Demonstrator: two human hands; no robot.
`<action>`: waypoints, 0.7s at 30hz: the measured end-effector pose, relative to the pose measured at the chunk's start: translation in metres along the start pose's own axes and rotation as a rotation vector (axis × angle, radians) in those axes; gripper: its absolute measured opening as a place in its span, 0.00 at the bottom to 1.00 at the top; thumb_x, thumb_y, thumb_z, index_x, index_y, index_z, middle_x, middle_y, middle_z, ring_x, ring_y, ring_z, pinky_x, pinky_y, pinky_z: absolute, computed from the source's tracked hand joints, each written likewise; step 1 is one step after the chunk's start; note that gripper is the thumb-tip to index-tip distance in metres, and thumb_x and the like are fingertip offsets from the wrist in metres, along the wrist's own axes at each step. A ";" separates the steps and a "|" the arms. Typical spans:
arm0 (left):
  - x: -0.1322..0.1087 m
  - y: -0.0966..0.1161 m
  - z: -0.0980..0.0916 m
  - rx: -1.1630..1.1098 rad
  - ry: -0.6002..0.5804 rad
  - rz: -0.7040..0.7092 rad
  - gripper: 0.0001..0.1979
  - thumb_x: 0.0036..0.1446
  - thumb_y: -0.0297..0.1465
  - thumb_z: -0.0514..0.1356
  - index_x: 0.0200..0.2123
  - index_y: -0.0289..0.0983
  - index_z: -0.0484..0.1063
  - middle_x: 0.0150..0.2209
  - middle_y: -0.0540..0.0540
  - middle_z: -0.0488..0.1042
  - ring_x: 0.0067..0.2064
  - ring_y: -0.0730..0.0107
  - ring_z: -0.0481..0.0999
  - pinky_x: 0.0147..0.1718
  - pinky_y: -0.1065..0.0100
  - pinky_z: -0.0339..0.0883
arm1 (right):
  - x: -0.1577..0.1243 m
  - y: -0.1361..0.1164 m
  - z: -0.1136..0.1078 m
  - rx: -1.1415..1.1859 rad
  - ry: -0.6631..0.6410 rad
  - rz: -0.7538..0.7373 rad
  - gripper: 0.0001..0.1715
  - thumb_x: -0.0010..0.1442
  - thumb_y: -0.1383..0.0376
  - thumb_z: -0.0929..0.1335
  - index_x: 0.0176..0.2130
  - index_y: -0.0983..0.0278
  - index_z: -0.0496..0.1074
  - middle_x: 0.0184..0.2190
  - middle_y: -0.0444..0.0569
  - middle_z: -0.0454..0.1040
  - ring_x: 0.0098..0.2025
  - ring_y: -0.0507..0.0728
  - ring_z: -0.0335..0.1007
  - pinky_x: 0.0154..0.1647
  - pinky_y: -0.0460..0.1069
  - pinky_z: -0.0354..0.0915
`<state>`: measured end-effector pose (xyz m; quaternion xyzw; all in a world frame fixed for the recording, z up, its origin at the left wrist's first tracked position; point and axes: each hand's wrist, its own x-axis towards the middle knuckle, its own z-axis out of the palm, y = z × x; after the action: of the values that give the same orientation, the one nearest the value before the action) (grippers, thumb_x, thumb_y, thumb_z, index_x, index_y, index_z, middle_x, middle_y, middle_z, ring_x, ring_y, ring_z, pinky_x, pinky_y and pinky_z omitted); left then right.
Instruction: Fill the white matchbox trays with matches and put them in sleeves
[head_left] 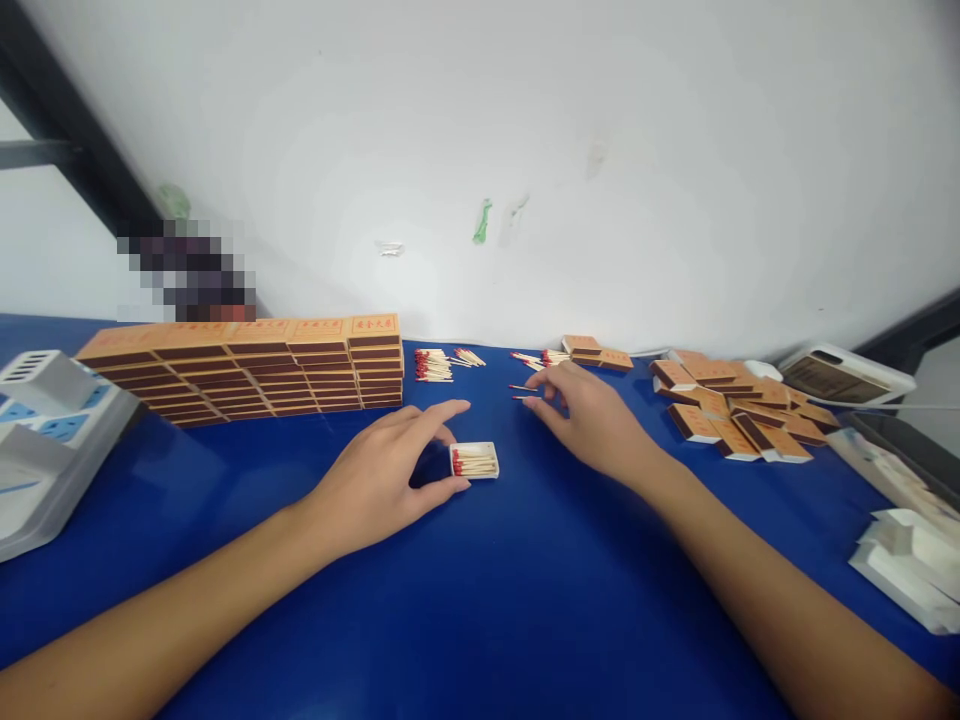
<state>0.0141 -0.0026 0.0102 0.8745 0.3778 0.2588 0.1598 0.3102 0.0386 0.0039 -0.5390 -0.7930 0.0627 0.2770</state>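
A small white matchbox tray (486, 474) with several red-tipped matches lies on the blue table. My left hand (397, 460) is at its left side, fingers apart, the thumb by the tray's lower left corner. Farther right, my right hand (574, 405) pinches matches (525, 397) between thumb and fingers, their red heads pointing left. Beyond its fingertips is a loose pile of matches (529, 360). Two more groups of matches (433, 366) lie near the wall, right of the stacked boxes.
A long stack of matchboxes (285, 370) stands at the back left, beside a power strip (52, 480). Scattered matchboxes (720, 400) lie at the right, near a phone (847, 375) and white trays (907, 560). Two or more boxes (592, 352) sit against the wall.
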 end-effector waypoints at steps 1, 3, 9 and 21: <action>0.000 0.000 0.000 -0.001 -0.007 0.003 0.37 0.64 0.36 0.70 0.71 0.47 0.58 0.51 0.49 0.82 0.55 0.57 0.80 0.59 0.52 0.74 | 0.004 0.009 0.001 -0.006 -0.014 0.028 0.04 0.68 0.64 0.70 0.43 0.62 0.75 0.37 0.50 0.73 0.37 0.59 0.68 0.40 0.54 0.64; -0.001 0.001 0.000 0.003 -0.019 0.008 0.37 0.64 0.36 0.70 0.71 0.47 0.58 0.52 0.49 0.82 0.55 0.57 0.80 0.58 0.52 0.74 | 0.010 0.023 0.002 0.007 -0.065 0.086 0.05 0.67 0.63 0.70 0.39 0.62 0.74 0.35 0.49 0.72 0.35 0.58 0.67 0.37 0.53 0.62; 0.001 0.001 -0.001 0.028 -0.002 0.004 0.38 0.64 0.35 0.71 0.71 0.46 0.58 0.51 0.50 0.82 0.54 0.58 0.80 0.57 0.53 0.74 | 0.007 0.004 -0.004 0.101 -0.179 0.116 0.11 0.69 0.60 0.70 0.35 0.61 0.73 0.30 0.45 0.71 0.30 0.56 0.63 0.33 0.51 0.58; -0.001 0.000 0.002 0.005 -0.027 -0.009 0.38 0.64 0.35 0.71 0.71 0.47 0.57 0.51 0.49 0.81 0.54 0.57 0.79 0.57 0.51 0.74 | -0.011 -0.037 0.000 0.146 -0.150 -0.032 0.08 0.73 0.61 0.68 0.40 0.60 0.75 0.35 0.47 0.73 0.35 0.57 0.68 0.38 0.52 0.65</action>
<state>0.0143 -0.0032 0.0081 0.8767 0.3802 0.2452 0.1637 0.2827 0.0142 0.0144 -0.4983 -0.8135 0.1560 0.2560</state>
